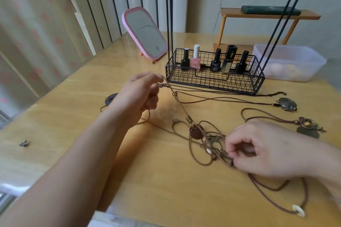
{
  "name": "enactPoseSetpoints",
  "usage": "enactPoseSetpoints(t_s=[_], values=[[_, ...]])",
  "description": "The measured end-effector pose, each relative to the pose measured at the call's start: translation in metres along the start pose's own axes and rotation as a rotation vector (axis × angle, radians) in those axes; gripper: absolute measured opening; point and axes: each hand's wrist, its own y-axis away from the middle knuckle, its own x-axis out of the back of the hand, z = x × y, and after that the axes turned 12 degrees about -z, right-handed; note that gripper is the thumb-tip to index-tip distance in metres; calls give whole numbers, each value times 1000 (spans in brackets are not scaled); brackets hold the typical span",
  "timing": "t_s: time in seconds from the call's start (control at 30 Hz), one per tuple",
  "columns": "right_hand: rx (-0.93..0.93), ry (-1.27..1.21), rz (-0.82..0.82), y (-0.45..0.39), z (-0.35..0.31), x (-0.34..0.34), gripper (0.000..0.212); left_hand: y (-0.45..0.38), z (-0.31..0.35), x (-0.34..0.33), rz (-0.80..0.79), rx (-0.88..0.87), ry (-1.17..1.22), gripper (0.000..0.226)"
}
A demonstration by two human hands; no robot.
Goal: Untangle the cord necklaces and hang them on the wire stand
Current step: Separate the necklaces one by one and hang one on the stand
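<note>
Head view: a person works at a wooden table [166, 190] strewn with tangled cord necklaces [204, 142]. The left hand [142, 94] is raised, thumb and fingers pinching one tan cord [177, 97] and drawing it taut — the line slopes down to a coiled metal bead and a brown disc pendant [196, 132]. The right hand [265, 151] rests low, fingertips curled onto the knot of cords, apparently pinching a strand, though blur hides the contact. Behind stands the wire stand [215, 76] — its basket holding nail polish bottles [195, 59] — beside a pink mirror [144, 33].
</note>
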Motion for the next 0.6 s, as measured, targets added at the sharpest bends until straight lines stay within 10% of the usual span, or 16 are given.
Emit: enactPoseSetpoints(t_s=[0.2, 0.3, 0.4, 0.6], values=[[-61, -23, -70, 6, -2, 3, 34, 1, -1, 7, 310, -133, -846, 15], [-101, -4, 205, 1, -3, 5, 43, 5, -7, 6, 305, -144, -1134, 25], [37, -97, 433, -12, -5, 2, 30, 9, -8, -1, -73, -398, -1065, 28], [-77, -13, 243, -19, -4, -4, 33, 11, -22, -16, -651, -436, -1210, 25]])
